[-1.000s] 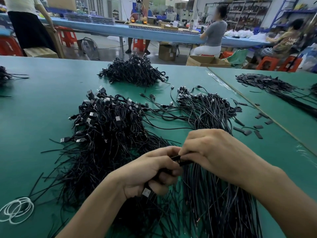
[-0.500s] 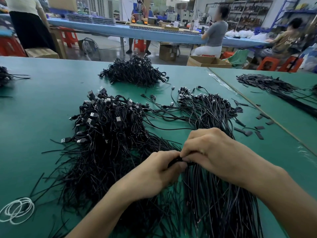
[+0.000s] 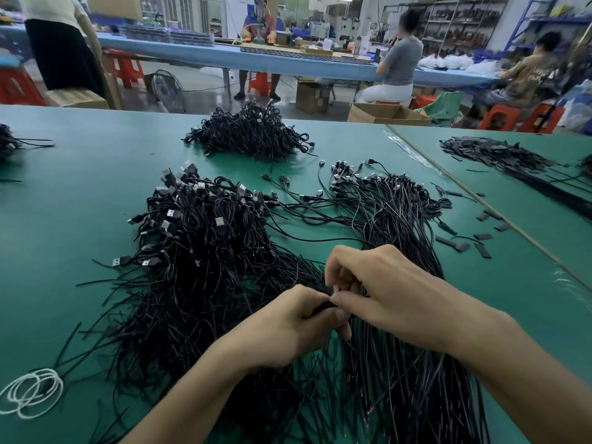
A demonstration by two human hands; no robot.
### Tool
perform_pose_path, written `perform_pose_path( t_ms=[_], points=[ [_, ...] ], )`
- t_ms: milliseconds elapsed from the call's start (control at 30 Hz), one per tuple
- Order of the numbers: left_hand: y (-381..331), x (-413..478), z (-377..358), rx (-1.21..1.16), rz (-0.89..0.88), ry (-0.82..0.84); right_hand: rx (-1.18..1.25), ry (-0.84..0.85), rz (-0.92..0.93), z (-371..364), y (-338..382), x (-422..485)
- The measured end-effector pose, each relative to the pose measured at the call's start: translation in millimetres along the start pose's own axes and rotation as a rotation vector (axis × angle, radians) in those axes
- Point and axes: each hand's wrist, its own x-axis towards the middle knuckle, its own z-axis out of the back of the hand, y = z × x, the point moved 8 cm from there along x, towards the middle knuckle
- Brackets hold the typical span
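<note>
Cable end (image 3: 324, 305) at lower centre | I'm pinching it with left hand (image 3: 288, 328) and right hand (image 3: 390, 299) | gripping near the tip, judged steadiest.

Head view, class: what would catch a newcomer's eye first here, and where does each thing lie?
At near centre the left hand and right hand pinch a thin black piece between them. Beyond and left of the hands, a big heap of black cables with USB plugs spreads over the green table, and a smaller cable pile lies toward its far edge.
</note>
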Motion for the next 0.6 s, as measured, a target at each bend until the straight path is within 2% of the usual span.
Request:
perform_pose_path(
  t_ms=[133,300,467,600],
  points=[
    [3.7,-3.2,-1.8,-0.163,0.093,0.032,-0.040,0.011,0.016,-1.5,3.0,-0.3],
    [-2.5,-7.2,-6.2,-0.454,0.145,0.125,-0.032,-0.113,0.050,9.1,11.1,-0.2],
    [-5.1,-4.6,-7.4,-0.848,0.192,0.090,-0.293,-0.216,0.169,15.8,35.1,-1.3],
    [-6.7,0.2,-9.9,-1.085,0.228,-0.032,-0.484,-0.321,0.180,15.3,42.1,-1.8]
  ],
)
